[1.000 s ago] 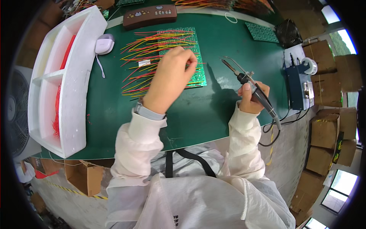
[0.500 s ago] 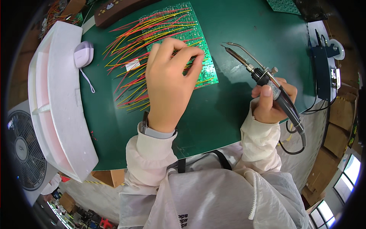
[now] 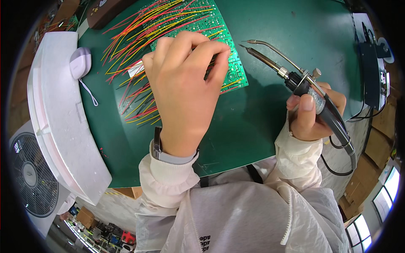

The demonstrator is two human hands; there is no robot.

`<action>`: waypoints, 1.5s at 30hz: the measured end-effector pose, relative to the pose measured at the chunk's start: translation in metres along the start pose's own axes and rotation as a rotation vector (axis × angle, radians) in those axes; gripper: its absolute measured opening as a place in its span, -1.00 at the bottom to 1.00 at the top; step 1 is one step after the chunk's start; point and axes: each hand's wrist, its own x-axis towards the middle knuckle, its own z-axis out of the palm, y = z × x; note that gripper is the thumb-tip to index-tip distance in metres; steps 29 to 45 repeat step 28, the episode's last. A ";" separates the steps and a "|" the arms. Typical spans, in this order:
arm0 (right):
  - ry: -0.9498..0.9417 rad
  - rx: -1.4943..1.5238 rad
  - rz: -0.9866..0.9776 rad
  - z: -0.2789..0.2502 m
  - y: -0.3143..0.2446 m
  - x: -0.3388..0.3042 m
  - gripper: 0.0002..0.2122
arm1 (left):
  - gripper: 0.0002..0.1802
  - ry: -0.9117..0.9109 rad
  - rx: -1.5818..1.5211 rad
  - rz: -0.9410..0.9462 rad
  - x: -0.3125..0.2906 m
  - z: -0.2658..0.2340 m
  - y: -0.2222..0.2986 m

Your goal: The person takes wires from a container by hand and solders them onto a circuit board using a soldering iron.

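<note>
My left hand is over a green circuit board panel, its thumb and index finger pinched together near the board's right side. Whatever lies between those fingertips is hidden. Many thin red, yellow and black wires fan out leftward from the board, some passing beneath the hand. In my right hand is a soldering iron with a thin curved metal tube alongside it. Its tip points left, just off the board's right edge and close to my left fingertips. A small white piece lies among the wires.
A white foam tray stands along the table's left side, with a lilac case at its edge. A brown case lies at the far left. A dark blue soldering unit stands far right. A fan sits lower left.
The whole view has shifted slightly. The soldering iron's tip is nearer the board's edge and my left fingertips. My left hand stays pinched over the same part of the board.
</note>
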 end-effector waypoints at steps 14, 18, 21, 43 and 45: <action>-0.034 0.012 0.058 -0.002 -0.005 0.005 -0.68 | -0.90 -0.035 -0.075 -0.070 0.002 0.003 0.005; -0.034 0.023 0.052 -0.002 -0.004 0.004 -0.69 | -0.89 -0.042 -0.082 -0.071 0.002 0.003 0.005; -0.035 0.023 0.065 -0.001 -0.004 0.004 -0.70 | -0.90 -0.047 -0.081 -0.079 0.002 0.002 0.006; -0.052 0.007 0.025 -0.002 -0.003 0.005 -0.70 | -0.90 -0.048 -0.084 -0.099 0.002 0.001 0.007; -0.052 0.007 0.025 -0.002 -0.003 0.005 -0.70 | -0.90 -0.048 -0.084 -0.099 0.002 0.001 0.007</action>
